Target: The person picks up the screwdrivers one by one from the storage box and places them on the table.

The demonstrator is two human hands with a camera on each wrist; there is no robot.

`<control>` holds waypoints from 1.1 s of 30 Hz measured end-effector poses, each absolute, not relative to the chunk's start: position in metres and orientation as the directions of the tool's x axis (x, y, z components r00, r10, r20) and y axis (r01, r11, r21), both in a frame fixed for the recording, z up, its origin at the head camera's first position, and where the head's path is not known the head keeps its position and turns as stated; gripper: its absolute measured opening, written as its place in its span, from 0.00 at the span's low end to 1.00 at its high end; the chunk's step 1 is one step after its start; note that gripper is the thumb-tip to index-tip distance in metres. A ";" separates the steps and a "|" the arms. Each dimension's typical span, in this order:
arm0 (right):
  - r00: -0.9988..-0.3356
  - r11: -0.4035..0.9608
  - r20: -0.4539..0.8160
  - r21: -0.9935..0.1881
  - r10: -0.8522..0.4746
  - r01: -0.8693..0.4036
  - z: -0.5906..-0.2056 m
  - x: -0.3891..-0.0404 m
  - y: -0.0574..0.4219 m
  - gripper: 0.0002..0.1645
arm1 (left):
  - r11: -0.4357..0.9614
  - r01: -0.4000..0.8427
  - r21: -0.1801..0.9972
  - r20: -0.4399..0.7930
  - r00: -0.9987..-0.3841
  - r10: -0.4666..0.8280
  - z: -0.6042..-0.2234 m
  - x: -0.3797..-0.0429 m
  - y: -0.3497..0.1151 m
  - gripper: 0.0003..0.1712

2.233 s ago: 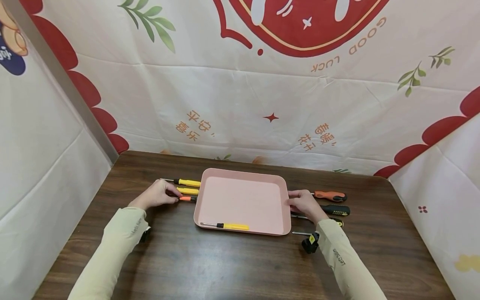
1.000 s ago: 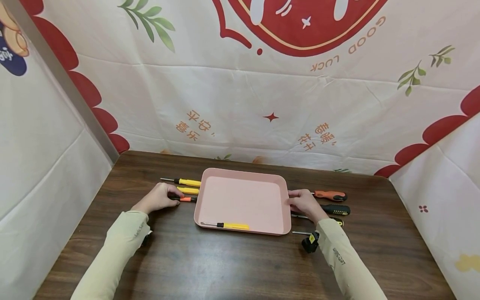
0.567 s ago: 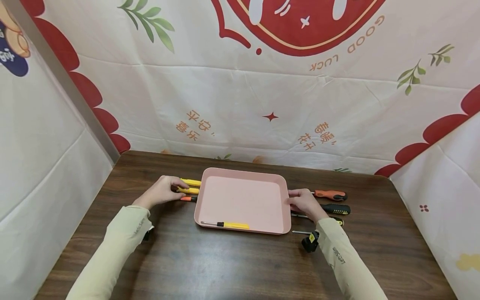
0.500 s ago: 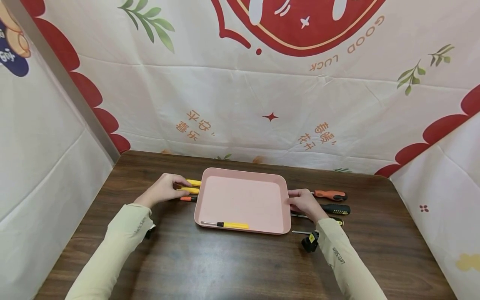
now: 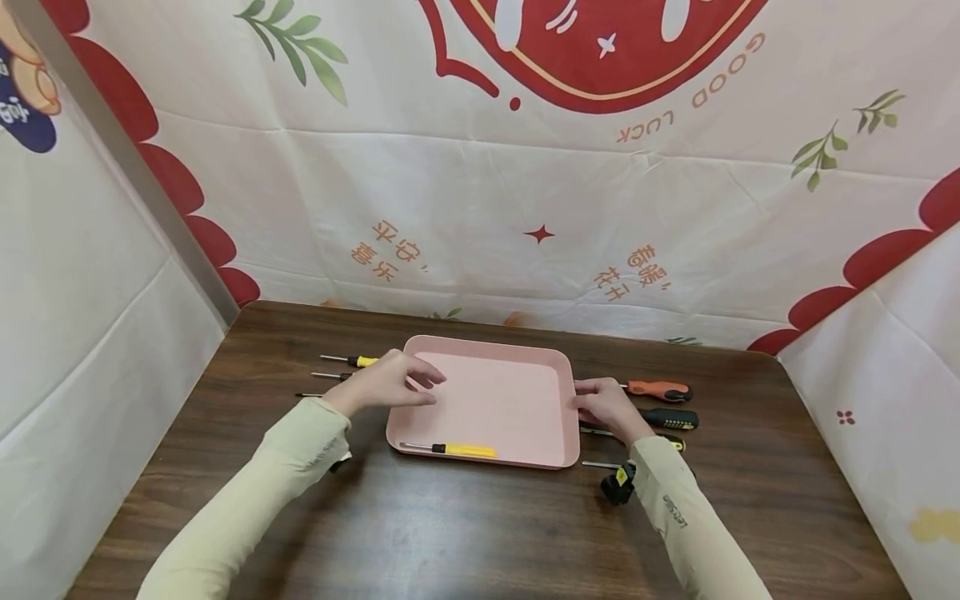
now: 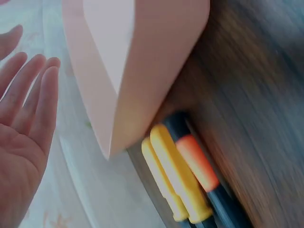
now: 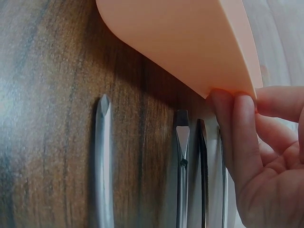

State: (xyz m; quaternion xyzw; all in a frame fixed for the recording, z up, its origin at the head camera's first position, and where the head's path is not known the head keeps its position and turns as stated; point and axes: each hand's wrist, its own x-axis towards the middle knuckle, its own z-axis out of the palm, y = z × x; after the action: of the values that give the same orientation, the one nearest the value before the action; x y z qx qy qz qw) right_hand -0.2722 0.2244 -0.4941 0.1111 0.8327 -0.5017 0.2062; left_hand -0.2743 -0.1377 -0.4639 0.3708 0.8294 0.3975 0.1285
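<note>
My left hand (image 5: 393, 382) reaches over the left part of a pink tray (image 5: 517, 383), thumb and fingers apart, holding nothing. In the left wrist view its palm faces the camera. At the tray's right edge my right hand (image 5: 609, 407) holds the rim; the right wrist view has its fingers (image 7: 244, 123) right against the outer wall. Inside the tray, along its near edge, lies a yellow-handled screwdriver (image 5: 468, 451). Beside the tray's left wall are two yellow-handled screwdrivers (image 6: 173, 175) and one with an orange and black handle (image 6: 197, 161), lying side by side.
Right of the tray lie several more screwdrivers, among them an orange-handled one (image 5: 660, 390) and a black-handled one (image 5: 670, 418). Their metal shafts (image 7: 182, 166) point towards the tray. A printed cloth (image 5: 480, 208) hangs behind the wooden table (image 5: 465, 533).
My left hand has left the orange-and-black screwdriver, passed over the yellow handles and moved right above the tray. My right hand stays at the tray's edge.
</note>
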 end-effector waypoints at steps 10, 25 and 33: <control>-0.894 0.443 -0.445 -0.812 -0.050 0.379 -0.494 -0.272 0.225 0.26 | 0.426 0.579 0.695 -0.022 -0.576 0.817 -0.466 -0.270 -0.106 0.18; -0.895 0.453 -0.444 -0.806 -0.036 0.381 -0.491 -0.269 0.224 0.26 | 0.540 0.577 0.613 -0.223 -0.529 0.819 -0.476 -0.255 -0.085 0.15; -0.892 0.458 -0.452 -0.799 -0.030 0.390 -0.492 -0.271 0.225 0.26 | 0.557 0.584 0.590 -0.248 -0.526 0.814 -0.483 -0.252 -0.080 0.12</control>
State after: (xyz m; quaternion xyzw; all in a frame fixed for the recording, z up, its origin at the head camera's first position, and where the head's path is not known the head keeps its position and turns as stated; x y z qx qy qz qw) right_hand -0.2708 0.2250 -0.4925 0.1084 0.8285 -0.5093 0.2061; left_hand -0.2520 -0.0802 -0.4835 0.4139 0.8444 0.2236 0.2563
